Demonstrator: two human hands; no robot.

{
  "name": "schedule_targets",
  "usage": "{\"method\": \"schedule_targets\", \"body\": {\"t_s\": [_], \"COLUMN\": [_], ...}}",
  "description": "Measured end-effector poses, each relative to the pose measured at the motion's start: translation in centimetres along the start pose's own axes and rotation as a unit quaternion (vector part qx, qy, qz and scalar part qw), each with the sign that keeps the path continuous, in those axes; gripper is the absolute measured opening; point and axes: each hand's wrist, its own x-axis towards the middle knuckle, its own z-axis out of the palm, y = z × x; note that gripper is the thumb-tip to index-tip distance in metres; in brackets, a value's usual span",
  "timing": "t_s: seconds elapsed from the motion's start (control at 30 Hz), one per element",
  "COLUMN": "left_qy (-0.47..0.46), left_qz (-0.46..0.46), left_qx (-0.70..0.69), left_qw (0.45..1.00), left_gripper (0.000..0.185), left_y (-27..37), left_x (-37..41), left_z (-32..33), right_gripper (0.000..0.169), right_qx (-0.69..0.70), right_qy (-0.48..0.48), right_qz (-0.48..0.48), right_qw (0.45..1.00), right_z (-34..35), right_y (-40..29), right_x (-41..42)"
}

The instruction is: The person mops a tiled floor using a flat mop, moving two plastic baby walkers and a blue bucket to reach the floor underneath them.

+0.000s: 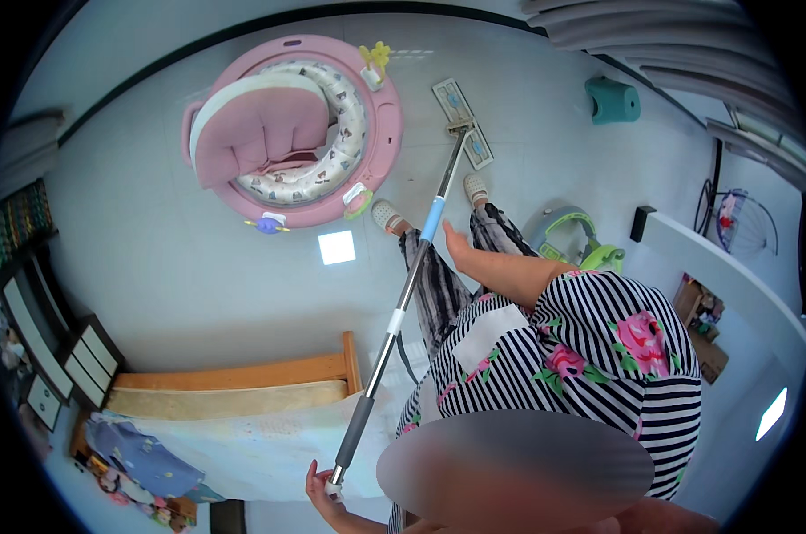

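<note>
A flat mop's metal pole (410, 287) slants from lower left to upper right, with blue, white and grey sleeves along it. Its rectangular mop head (463, 123) lies on the floor beyond my feet. At the pole's white-tipped upper end, my left hand (324, 490) holds on, some fingers raised. Beside the light-blue sleeve is my right hand (458, 247), fingers extended, with a small gap to the pole and nothing seen in it. Light-coloured clogs (386, 217) are on my feet.
A pink baby walker (383, 127) stands left of the mop head. A teal stool (613, 101) is at the upper right, and a grey-green ring-shaped plastic item (563, 230) lies right of my legs. A wooden-framed bed (243, 374) stands at lower left.
</note>
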Motion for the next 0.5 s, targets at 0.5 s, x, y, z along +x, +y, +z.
{"method": "schedule_targets", "body": {"t_s": [0.5], "left_qy": [-0.062], "left_qz": [-0.121], "left_qx": [0.224], "left_qw": [0.965], "left_gripper": [0.033], "left_y": [-0.3], "left_x": [-7.4], "left_z": [12.5], "right_gripper": [0.033], "right_qx": [0.116], "right_qy": [-0.101], "right_qz": [0.078], "right_qw": [0.985], "right_z": [0.4], "right_y": [-5.6], "right_x": [0.6]}}
